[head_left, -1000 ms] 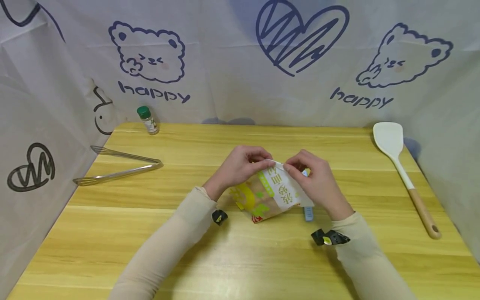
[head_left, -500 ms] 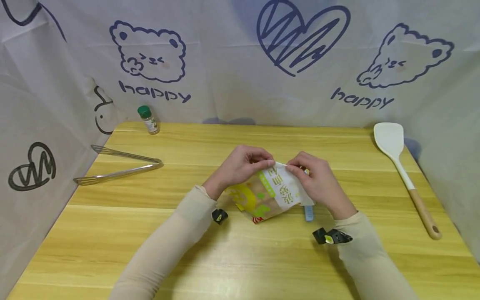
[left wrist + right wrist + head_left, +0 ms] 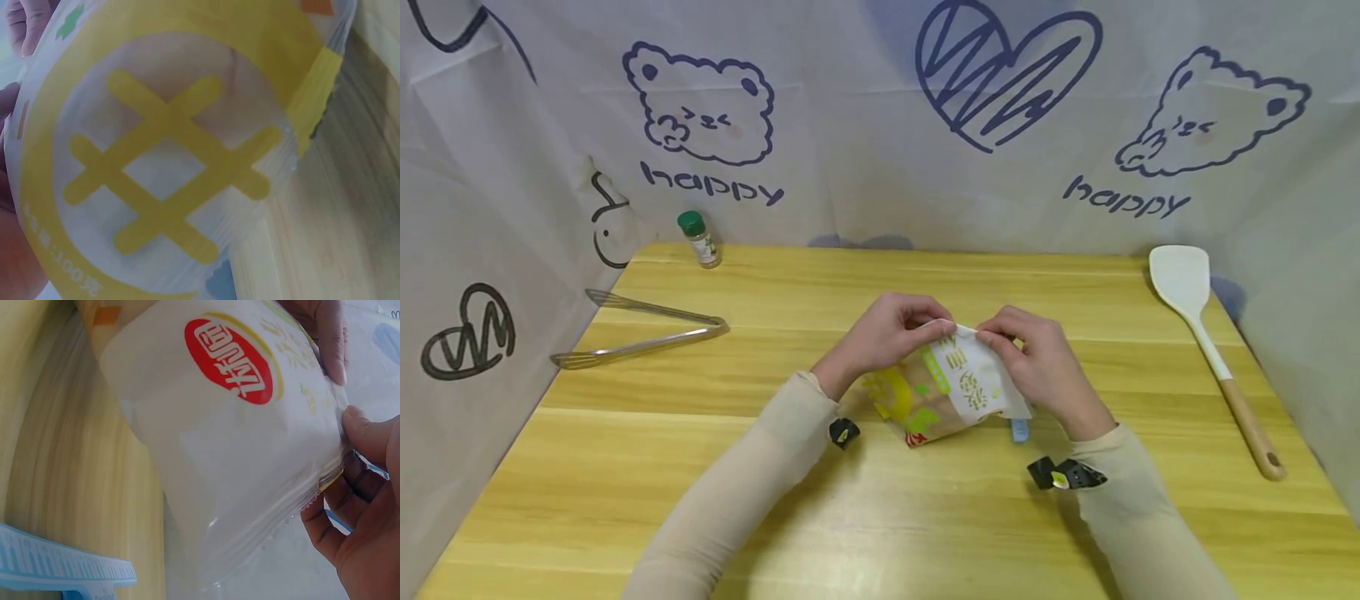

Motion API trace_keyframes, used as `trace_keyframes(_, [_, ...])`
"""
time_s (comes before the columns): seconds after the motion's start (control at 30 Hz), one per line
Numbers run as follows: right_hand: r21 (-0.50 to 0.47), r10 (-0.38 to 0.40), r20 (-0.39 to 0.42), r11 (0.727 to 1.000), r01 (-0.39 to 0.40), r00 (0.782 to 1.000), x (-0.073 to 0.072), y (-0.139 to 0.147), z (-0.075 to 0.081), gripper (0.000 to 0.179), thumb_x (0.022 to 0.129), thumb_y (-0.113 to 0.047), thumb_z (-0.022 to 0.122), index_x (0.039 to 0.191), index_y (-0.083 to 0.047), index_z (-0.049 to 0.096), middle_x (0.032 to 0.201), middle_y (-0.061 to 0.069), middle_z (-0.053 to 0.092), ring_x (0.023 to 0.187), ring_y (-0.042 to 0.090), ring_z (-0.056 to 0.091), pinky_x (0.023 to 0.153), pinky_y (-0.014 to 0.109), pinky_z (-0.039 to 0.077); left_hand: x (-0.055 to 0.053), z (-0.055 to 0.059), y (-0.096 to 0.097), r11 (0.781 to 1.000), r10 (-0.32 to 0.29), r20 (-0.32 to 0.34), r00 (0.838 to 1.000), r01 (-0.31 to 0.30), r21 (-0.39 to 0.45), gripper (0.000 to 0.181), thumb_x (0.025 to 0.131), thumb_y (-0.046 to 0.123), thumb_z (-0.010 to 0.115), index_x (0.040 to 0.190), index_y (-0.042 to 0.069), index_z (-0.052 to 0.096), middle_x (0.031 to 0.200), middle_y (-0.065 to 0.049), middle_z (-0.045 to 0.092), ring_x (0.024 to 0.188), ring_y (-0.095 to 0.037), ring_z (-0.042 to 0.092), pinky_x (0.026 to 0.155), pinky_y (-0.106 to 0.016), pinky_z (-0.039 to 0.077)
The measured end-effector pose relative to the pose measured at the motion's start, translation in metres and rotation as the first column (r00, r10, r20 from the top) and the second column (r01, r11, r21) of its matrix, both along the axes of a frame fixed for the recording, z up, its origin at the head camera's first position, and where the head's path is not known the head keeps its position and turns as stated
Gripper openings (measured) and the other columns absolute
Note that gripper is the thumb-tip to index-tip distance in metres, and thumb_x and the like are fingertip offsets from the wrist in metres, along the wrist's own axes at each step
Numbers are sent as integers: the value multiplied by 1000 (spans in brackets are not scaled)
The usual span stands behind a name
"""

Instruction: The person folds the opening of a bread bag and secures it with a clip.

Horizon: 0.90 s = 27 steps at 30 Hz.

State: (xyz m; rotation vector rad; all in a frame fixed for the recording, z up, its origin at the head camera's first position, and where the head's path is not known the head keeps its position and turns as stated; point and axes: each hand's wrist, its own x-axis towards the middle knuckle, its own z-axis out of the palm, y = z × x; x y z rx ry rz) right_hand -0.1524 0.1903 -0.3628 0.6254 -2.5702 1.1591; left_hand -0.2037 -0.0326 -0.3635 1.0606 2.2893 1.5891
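A printed plastic food bag (image 3: 925, 404), white, tan, yellow and green, is held tilted above the middle of the table. My left hand (image 3: 887, 333) pinches its upper edge between thumb and fingers. Just to the right, my right hand (image 3: 1037, 358) pinches the same edge. The left wrist view shows a yellow lattice print on the bag (image 3: 169, 162) around a see-through window. In the right wrist view a red oval label marks the white end of the bag (image 3: 206, 444). Under that end lies a light blue strip (image 3: 1018, 430) with tick marks, partly hidden by the bag.
Metal tongs (image 3: 655, 342) lie spread at the left of the wooden table (image 3: 880, 533). A green-capped seasoning bottle (image 3: 703, 247) stands at the back left. A white spatula (image 3: 1180, 279) with a wooden handle lies along the right side. Drawn-on white cloth encloses the back and sides.
Both hands keep their pinch and have shifted only slightly to the right. The bag's upper edge between the fingertips has flexed a little.
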Motion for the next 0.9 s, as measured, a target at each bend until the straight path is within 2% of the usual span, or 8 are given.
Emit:
trace_keyframes(0.27, [34,-30,-19,999,31,999,0,1,0,9,93,-4,68,94,0,76,88,11,73,60,14,60,48,27,48,-2,-1,0,1000,-14,10,1000,14,0,16,99,10,60,104,0,71,90,-3,72,74,-14,67,67,-29,54])
trace_keyframes(0.5, [11,-31,56,999,30,998,2,3,2,11,95,-9,67,97,-3,76,89,8,73,60,14,60,47,27,49,-3,0,-1,999,-10,40,999,11,-30,16,99,9,60,104,-1,71,89,-3,72,73,-14,67,66,-29,54])
trace_keyframes(0.73, [32,-16,33,999,15,999,3,5,1,11,95,-8,66,95,-3,75,83,6,71,61,13,59,48,27,48,-3,2,-2,999,-38,72,997,39,-7,17,99,9,60,105,-2,71,88,-3,72,72,-16,68,67,-30,54])
trace_keyframes(0.9, [36,-17,54,999,15,998,3,5,1,12,96,-8,64,97,-2,75,84,6,71,64,14,59,49,27,48,-3,1,-2,999,-37,77,996,37,0,18,99,8,60,107,-3,71,89,-4,73,73,-16,68,67,-30,54])
